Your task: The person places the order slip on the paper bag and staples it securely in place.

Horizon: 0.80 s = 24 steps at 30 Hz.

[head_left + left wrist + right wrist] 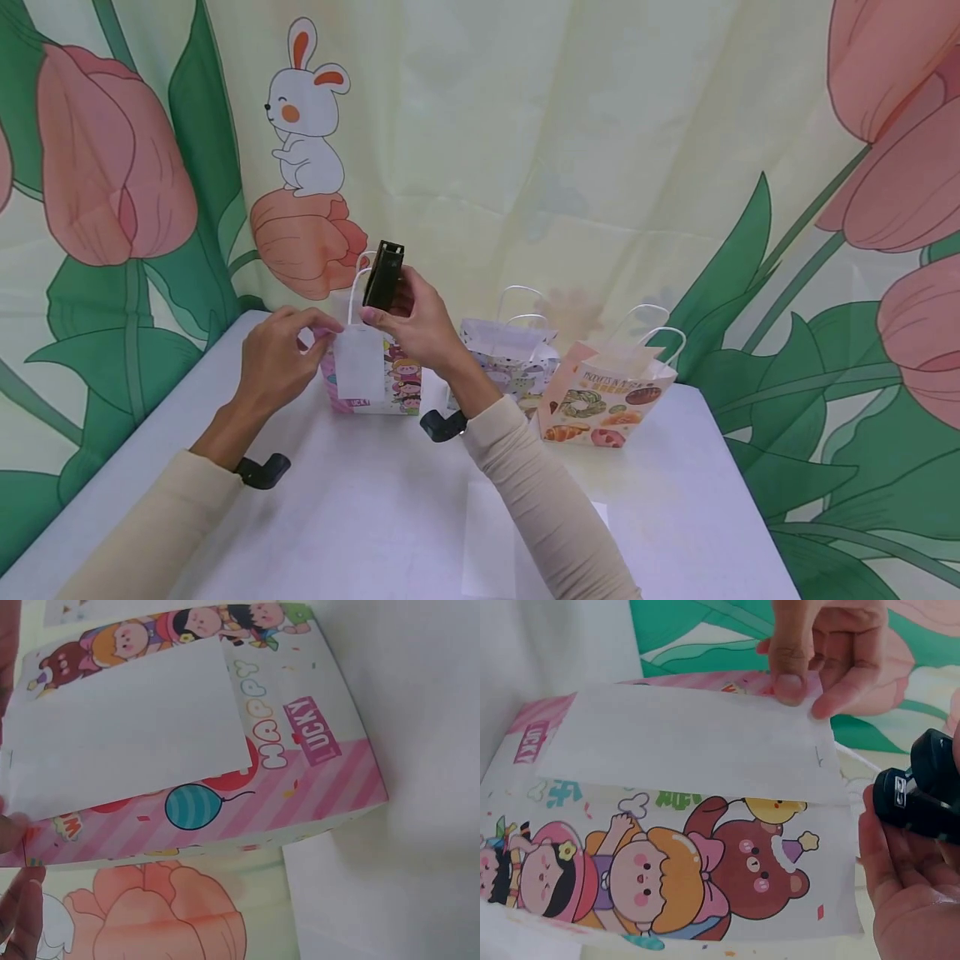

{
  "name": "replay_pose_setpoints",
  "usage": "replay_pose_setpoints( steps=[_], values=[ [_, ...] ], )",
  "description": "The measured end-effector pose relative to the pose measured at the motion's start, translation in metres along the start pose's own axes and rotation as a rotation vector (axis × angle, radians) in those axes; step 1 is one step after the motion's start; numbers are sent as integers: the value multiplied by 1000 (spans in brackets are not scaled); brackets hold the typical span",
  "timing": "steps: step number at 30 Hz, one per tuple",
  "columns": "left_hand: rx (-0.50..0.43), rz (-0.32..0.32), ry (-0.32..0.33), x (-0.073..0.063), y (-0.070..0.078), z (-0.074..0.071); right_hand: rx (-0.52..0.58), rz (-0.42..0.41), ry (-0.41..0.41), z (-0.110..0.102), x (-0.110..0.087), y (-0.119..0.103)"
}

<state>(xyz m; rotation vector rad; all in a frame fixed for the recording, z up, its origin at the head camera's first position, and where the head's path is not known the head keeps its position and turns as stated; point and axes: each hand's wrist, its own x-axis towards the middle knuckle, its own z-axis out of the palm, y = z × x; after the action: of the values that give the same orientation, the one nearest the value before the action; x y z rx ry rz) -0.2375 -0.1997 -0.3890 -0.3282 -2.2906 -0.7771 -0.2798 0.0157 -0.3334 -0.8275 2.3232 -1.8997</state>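
Note:
A pink-and-white paper gift bag (405, 383) with cartoon children and a bear stands at the left of the table. Over its front lies a blank white slip of paper (362, 364), and a small staple (819, 756) shows near the slip's top edge in the right wrist view. My left hand (281, 354) pinches the bag's upper left corner and the slip between thumb and fingers. Beside the bag's white handles, my right hand (423, 321) grips a black stapler (384, 275), tilted upward and apart from the paper.
Right of this bag stand a pale patterned bag (510, 358) and a peach bag (607, 408) with bread pictures, both with upright white handles. White paper (489, 542) lies near the front, partly under the right sleeve. A tulip-print curtain (480, 167) hangs behind the table.

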Motion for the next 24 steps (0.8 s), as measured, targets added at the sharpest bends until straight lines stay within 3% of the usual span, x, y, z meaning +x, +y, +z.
replay_pose_setpoints(
  steps=[10,24],
  values=[
    [1,4,2,-2,1,-2,-165,-40,-16,-5,-23,-5],
    [-13,10,15,-3,1,-2,-278,-83,-69,-20,-71,-3]
  ],
)
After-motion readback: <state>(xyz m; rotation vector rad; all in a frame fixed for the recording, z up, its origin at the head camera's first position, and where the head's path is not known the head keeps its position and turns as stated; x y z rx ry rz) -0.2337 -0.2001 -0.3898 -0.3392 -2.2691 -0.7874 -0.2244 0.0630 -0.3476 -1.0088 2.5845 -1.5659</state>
